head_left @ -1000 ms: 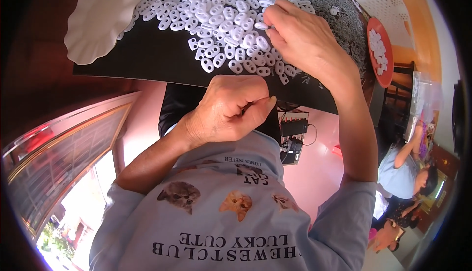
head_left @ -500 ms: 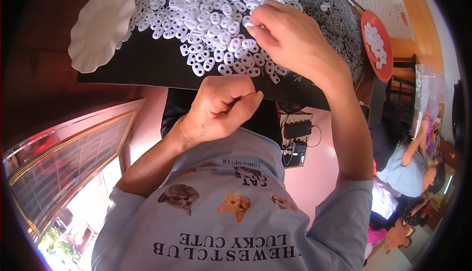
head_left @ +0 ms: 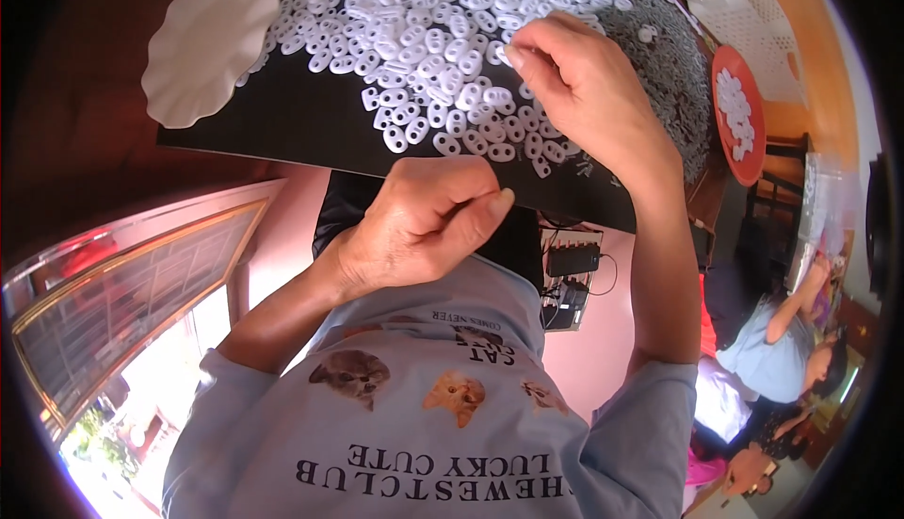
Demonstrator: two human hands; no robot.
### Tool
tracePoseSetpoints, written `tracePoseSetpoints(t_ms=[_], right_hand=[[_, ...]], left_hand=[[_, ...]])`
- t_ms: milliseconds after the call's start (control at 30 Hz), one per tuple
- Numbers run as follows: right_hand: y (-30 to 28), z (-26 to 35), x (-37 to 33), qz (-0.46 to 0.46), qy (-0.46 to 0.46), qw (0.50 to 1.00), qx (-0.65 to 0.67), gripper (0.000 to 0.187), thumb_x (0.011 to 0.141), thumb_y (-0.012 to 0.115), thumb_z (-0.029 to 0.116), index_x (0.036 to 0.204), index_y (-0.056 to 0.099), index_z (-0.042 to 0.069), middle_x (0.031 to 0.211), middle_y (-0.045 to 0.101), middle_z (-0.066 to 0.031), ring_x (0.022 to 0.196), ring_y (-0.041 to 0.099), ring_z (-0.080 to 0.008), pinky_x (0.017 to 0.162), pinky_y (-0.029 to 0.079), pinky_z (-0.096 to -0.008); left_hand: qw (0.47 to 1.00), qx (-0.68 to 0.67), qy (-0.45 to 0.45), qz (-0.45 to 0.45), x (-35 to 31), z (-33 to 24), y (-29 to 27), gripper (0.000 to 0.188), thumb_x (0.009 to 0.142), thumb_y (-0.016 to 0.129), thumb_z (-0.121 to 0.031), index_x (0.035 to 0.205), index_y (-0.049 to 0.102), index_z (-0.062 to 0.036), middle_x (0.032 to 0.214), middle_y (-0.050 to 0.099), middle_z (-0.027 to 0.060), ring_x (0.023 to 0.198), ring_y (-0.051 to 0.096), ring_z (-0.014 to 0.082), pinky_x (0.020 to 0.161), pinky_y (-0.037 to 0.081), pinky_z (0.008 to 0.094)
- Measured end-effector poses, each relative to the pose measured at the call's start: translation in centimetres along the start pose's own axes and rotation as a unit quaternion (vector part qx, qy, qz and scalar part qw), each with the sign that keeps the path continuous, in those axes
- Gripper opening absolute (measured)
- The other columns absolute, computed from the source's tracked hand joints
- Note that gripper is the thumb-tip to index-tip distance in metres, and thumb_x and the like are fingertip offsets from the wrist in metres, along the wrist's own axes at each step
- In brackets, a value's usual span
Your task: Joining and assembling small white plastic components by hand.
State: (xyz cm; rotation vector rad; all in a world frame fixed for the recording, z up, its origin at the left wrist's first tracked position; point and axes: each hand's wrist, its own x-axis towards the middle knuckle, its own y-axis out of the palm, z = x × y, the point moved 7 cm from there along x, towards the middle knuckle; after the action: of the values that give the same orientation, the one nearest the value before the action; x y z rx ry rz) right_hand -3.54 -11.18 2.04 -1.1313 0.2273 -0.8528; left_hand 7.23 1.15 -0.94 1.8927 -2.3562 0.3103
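A broad heap of white oval plastic pieces with two holes each (head_left: 414,56) covers the dark tabletop (head_left: 273,105). My right hand (head_left: 598,95) reaches over the heap's right side, thumb and forefinger curled toward each other at the pieces. Whether a piece sits between those fingertips is hard to make out. My left hand (head_left: 424,222) is closed just off the table's near edge, in front of my body. Its thumb presses against the bent forefinger, and whatever lies inside is hidden.
A cream wavy-rimmed dish (head_left: 212,43) stands at the table's left. Right of the heap lies a mound of small grey pieces (head_left: 654,76), then an orange-red plate (head_left: 750,159) holding white pieces. Chargers and cables (head_left: 570,279) are below the table. Other people (head_left: 767,349) are at far right.
The view has shifted a little. My right hand has moved slightly rightward over the white pieces, while my left hand stays closed near the table's edge.
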Motion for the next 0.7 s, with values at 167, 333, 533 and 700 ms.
tracePoseSetpoints(t_ms=[167, 333, 533, 700], right_hand=[[0.7, 1.9, 1.0, 0.032, -0.03, 0.999, -0.016, 0.02, 0.093, 0.066, 0.012, 0.113, 0.065, 0.007, 0.096, 0.058, -0.0118, 0.076, 0.062, -0.0334, 0.07, 0.05, -0.0422], [2.9, 3.0, 1.7, 0.097, -0.041, 0.994, -0.03, 0.016, 0.093, 0.064, 0.013, 0.108, 0.065, 0.011, 0.099, 0.058, -0.0092, 0.086, 0.067, -0.031, 0.071, 0.055, -0.0444], [1.9, 1.4, 2.6, 0.055, -0.017, 0.987, -0.152, 0.018, 0.089, 0.064, 0.01, 0.107, 0.065, 0.011, 0.1, 0.06, -0.0097, 0.085, 0.068, -0.0333, 0.071, 0.054, -0.0459], [1.8, 3.9, 2.1, 0.069, -0.056, 0.994, -0.066, 0.018, 0.089, 0.067, 0.009, 0.106, 0.066, 0.009, 0.098, 0.059, -0.0092, 0.082, 0.065, -0.0332, 0.069, 0.052, -0.0436]], left_hand=[[0.999, 0.025, 0.036, 0.004, 0.3, 0.2, -0.1, 0.025, 0.095, 0.063, -0.003, 0.074, 0.05, -0.0004, 0.064, 0.045, 0.0077, 0.053, 0.043, 0.0215, 0.051, 0.036, 0.0346], [0.998, 0.033, 0.055, 0.0, 0.3, 0.6, -0.1, 0.024, 0.091, 0.064, 0.0, 0.073, 0.049, -0.0004, 0.063, 0.044, 0.0096, 0.053, 0.045, 0.0272, 0.05, 0.037, 0.0381], [0.997, -0.005, 0.07, -0.019, 0.3, 0.6, -0.5, 0.024, 0.091, 0.064, 0.0, 0.073, 0.049, -0.0006, 0.063, 0.044, 0.0094, 0.052, 0.046, 0.0285, 0.049, 0.036, 0.0389], [0.997, 0.004, 0.08, -0.023, 0.0, 0.8, -0.6, 0.022, 0.09, 0.065, -0.001, 0.072, 0.052, -0.0012, 0.063, 0.046, 0.0096, 0.052, 0.05, 0.0294, 0.048, 0.038, 0.0398]])
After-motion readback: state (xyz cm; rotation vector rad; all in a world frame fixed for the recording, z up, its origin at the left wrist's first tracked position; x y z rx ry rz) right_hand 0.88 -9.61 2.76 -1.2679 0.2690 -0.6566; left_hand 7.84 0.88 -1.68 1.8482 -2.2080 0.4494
